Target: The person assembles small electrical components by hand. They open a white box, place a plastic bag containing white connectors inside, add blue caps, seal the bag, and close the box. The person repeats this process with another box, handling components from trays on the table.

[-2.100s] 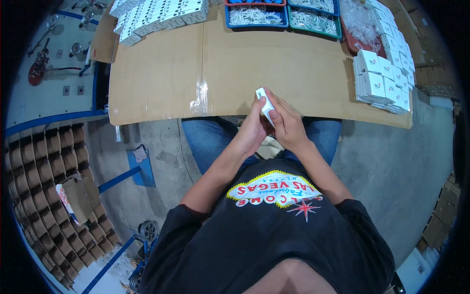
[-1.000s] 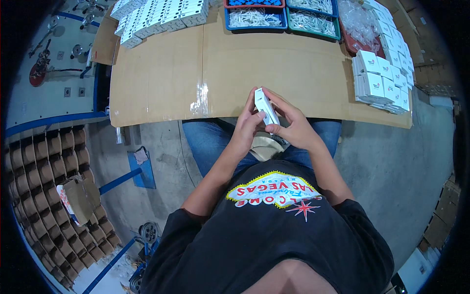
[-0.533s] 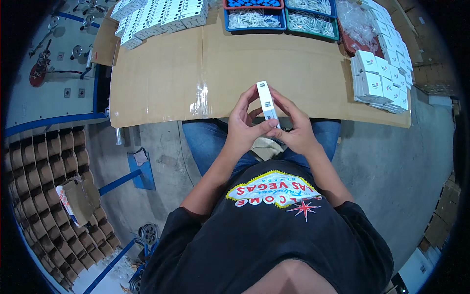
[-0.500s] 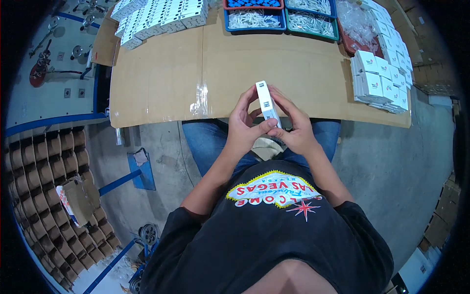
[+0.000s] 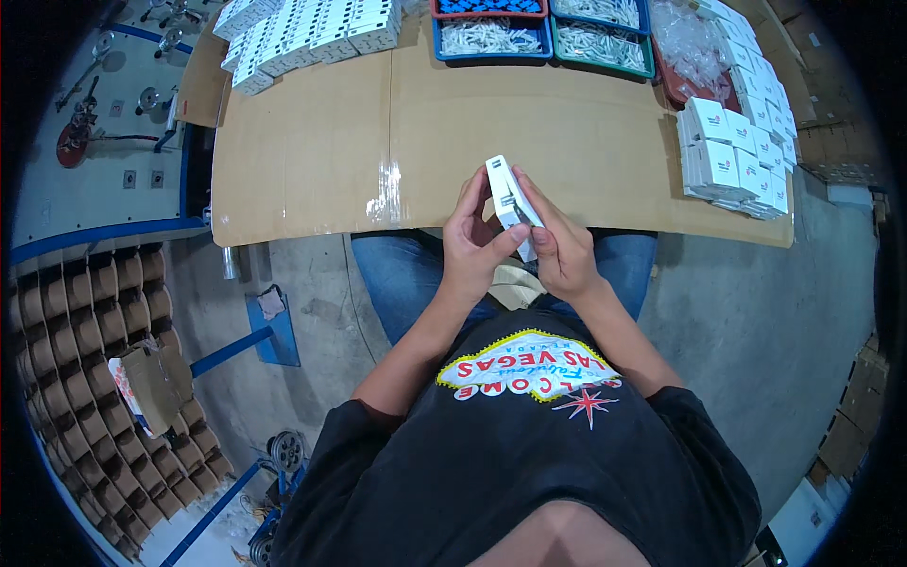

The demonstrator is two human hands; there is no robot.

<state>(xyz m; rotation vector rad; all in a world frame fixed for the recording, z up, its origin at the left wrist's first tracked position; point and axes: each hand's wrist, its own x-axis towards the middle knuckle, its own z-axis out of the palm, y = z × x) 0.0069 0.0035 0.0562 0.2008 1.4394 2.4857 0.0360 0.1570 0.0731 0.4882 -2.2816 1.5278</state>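
A small white box (image 5: 501, 182) is held between my two hands over the near edge of the cardboard-covered table, its narrow side facing up. My left hand (image 5: 470, 248) closes round its left side, thumb across the near end. Along its right side my right hand (image 5: 565, 253) presses with fingers straight and together, thumb by the near end. A dark slit shows along the box's upper side, near the right fingers; whether a flap stands open there I cannot tell. The box's broad faces are mostly hidden by the hands.
Rows of white boxes (image 5: 316, 36) stand at the far left, and stacked white boxes (image 5: 732, 161) at the right. At the back are a blue tray (image 5: 493, 59) and a green tray (image 5: 605, 68) of small white pieces, beside clear plastic bags (image 5: 690, 40). Cardboard (image 5: 302, 142) covers the table.
The box has turned slightly, its far end shifting left, and a dark slit now shows on its upper side. My right fingers have straightened along its right side.
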